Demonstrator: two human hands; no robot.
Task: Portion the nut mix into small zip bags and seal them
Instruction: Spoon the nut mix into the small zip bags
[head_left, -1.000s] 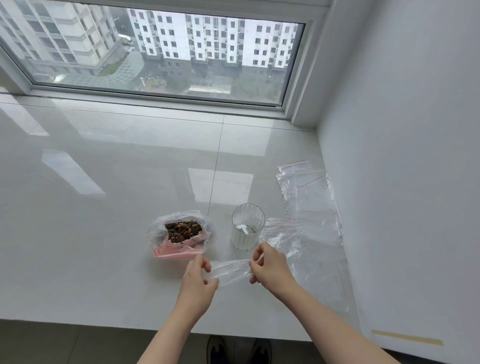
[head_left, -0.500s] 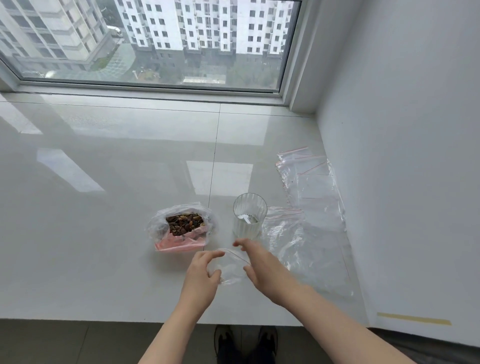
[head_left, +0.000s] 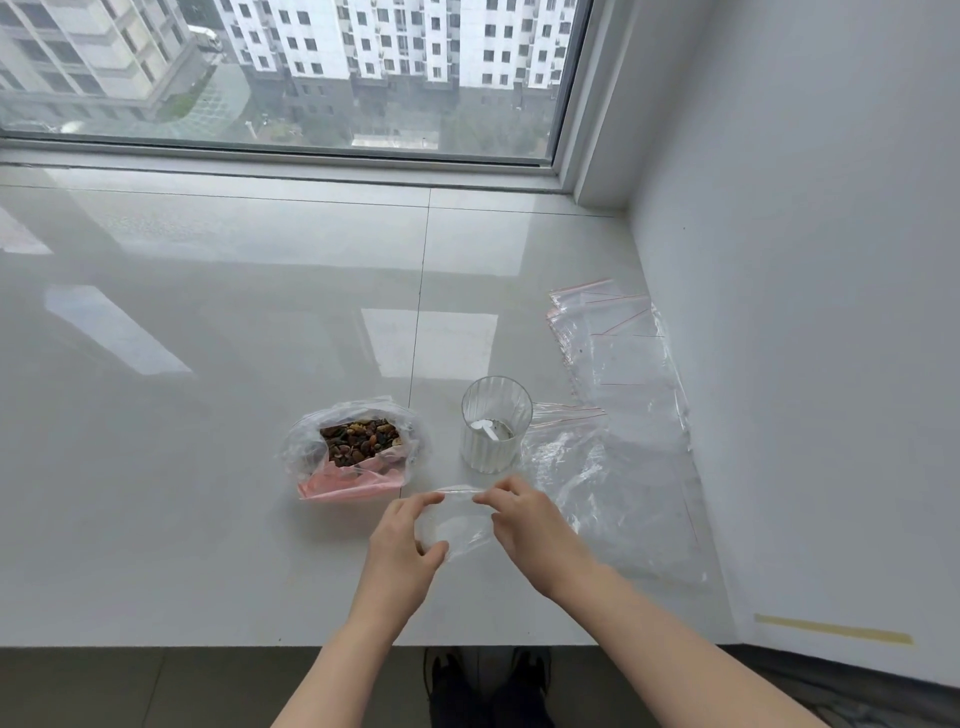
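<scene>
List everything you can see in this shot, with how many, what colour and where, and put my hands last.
Nut mix bag: one, clear and pink plastic, open, brown nuts inside, left of the glass.
Glass: one, clear ribbed, upright, something white inside, centre of the ledge.
Spare zip bags: a loose pile, count unclear, clear with red strips, by the right wall.
Small zip bag: one, clear, empty, held between both hands.
Ledge: white, glossy, below the window.
Tape strip: one, yellowish, low on the right wall.
Left hand: pinches the bag's left side.
Right hand: pinches its top edge.
</scene>
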